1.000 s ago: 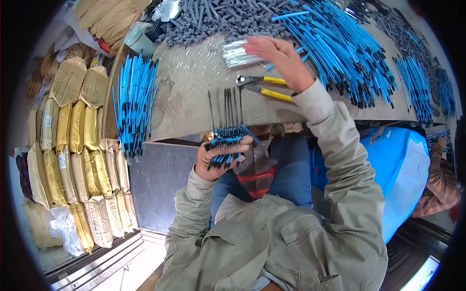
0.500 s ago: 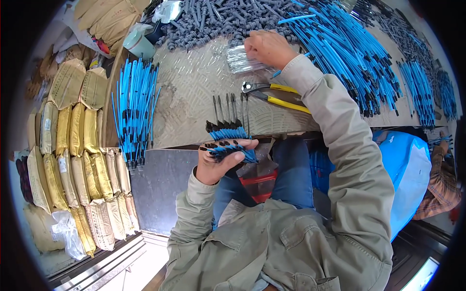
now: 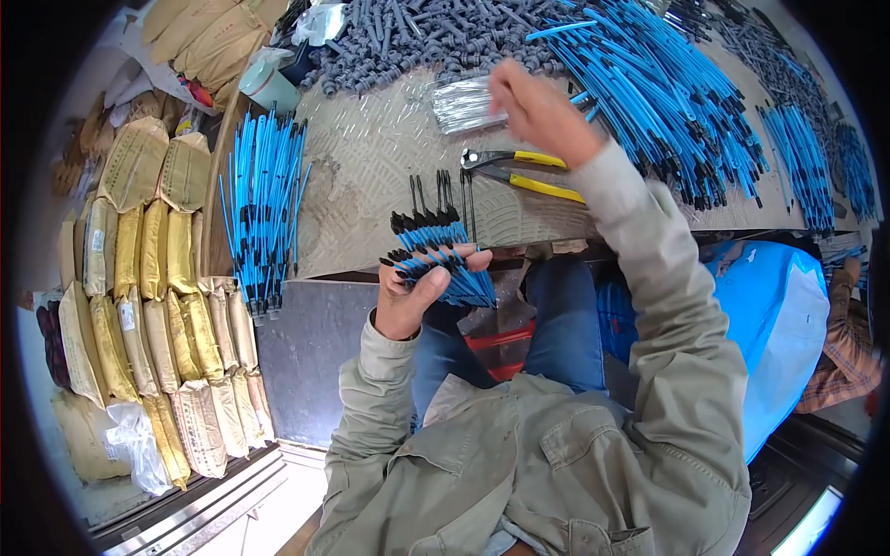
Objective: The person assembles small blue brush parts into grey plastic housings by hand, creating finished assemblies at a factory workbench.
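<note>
My left hand grips a bundle of blue tubes with black tips, held over the near edge of the metal table. My right hand is raised over the table, blurred, next to a small bundle of silvery wires; whether it holds anything is unclear. Yellow-handled pliers lie just below that hand. A few thin black ties rest on the table beside the bundle.
A large heap of blue tubes covers the table's right side, another stack its left edge. Grey plastic fittings pile along the back. Tan sacks stand in rows at the left. A blue bag sits at right.
My right hand has lifted from the silvery wires and come back toward me. My left hand has raised the bundle slightly.
</note>
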`<action>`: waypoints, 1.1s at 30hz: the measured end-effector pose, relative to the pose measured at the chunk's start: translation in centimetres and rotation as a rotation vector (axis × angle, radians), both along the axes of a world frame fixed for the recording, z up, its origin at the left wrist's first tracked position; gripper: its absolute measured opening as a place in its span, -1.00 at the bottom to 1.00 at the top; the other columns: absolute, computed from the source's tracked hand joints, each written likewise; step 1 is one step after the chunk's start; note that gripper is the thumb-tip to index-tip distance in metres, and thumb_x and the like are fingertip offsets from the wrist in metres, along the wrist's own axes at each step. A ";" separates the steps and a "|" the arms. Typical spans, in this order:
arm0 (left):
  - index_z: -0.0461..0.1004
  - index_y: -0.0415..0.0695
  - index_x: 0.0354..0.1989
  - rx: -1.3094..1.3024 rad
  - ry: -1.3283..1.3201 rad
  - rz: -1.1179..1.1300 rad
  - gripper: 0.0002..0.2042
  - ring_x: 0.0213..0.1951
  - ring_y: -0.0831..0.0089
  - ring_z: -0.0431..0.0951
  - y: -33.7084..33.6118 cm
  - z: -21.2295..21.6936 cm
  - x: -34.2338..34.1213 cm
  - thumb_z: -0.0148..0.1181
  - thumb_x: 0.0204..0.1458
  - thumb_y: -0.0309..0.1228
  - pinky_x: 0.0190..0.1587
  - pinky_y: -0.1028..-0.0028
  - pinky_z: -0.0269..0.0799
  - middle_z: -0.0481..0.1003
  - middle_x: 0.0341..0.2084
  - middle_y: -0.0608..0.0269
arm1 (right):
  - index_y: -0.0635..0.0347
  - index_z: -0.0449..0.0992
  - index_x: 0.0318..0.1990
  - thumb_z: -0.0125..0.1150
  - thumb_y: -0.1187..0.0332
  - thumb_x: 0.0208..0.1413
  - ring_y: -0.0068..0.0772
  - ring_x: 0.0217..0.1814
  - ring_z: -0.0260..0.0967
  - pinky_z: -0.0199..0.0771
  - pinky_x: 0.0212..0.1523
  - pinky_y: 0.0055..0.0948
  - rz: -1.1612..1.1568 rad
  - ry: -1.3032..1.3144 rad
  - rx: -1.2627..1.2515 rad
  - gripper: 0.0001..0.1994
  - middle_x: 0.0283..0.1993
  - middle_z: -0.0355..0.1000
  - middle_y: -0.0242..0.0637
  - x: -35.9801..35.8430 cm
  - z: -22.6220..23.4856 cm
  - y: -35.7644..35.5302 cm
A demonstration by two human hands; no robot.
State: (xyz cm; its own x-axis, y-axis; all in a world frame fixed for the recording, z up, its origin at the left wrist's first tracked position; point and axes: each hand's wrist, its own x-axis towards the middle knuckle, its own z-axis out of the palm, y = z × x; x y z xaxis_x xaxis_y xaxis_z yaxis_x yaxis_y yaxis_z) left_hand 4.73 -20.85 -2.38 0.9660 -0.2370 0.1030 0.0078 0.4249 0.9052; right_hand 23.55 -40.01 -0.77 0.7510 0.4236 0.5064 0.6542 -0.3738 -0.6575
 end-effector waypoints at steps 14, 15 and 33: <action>0.30 -0.42 -0.07 0.134 0.034 0.022 -0.62 -0.19 0.16 0.49 -0.2 0.7 0.4 -0.01 0.02 -0.35 -0.11 0.26 0.40 0.46 -0.29 -0.14 | 0.13 0.32 -0.18 0.07 0.50 -0.02 -0.24 -0.57 0.34 0.26 -0.60 -0.38 -0.231 -0.083 -0.042 -0.79 -0.45 0.38 -0.22 -10.1 -0.1 -1.7; 0.31 -0.44 -0.08 0.106 0.050 0.019 -0.65 -0.18 0.21 0.49 -0.3 0.9 0.2 -0.01 0.03 -0.40 -0.10 0.31 0.39 0.46 -0.29 -0.11 | 0.13 0.32 -0.18 0.07 0.50 -0.02 -0.24 -0.57 0.34 0.26 -0.60 -0.38 -0.226 -0.076 -0.031 -0.79 -0.45 0.38 -0.22 -11.3 0.8 -1.5; 0.34 -0.44 -0.12 0.095 -0.137 0.097 -0.70 -0.18 0.32 0.47 -0.9 1.3 0.1 0.03 -0.01 -0.50 -0.08 0.36 0.37 0.46 -0.24 0.01 | 0.15 0.52 -0.25 0.15 0.65 -0.20 -0.57 -0.57 0.33 0.30 -0.61 -0.61 -0.004 -0.263 -0.015 -0.71 -0.44 0.24 -0.34 -15.2 4.7 0.0</action>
